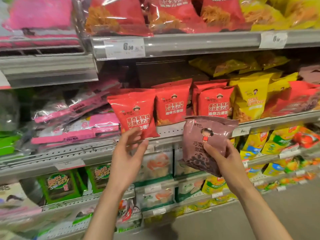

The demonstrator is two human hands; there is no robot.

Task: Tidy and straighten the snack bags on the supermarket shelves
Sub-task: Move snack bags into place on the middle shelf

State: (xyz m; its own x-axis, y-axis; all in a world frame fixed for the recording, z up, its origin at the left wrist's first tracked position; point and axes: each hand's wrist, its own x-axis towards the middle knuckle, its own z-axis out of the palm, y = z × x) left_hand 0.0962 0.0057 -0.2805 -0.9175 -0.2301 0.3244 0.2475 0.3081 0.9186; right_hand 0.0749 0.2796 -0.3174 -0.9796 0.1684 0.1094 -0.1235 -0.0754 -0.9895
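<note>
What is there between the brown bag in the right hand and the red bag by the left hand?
In the head view, no bag lies between the brown bag and the tilted red bag; only the perforated shelf edge shows in that gap.

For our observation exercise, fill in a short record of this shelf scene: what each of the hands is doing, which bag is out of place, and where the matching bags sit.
left hand: fingers at the lower edge of a red bag, which tilts out over the shelf edge
right hand: grips a brown bag, held off the shelf
red row: two more red bags standing upright
right of them: yellow bags
price tag: on the shelf above, reads 6.50
</note>
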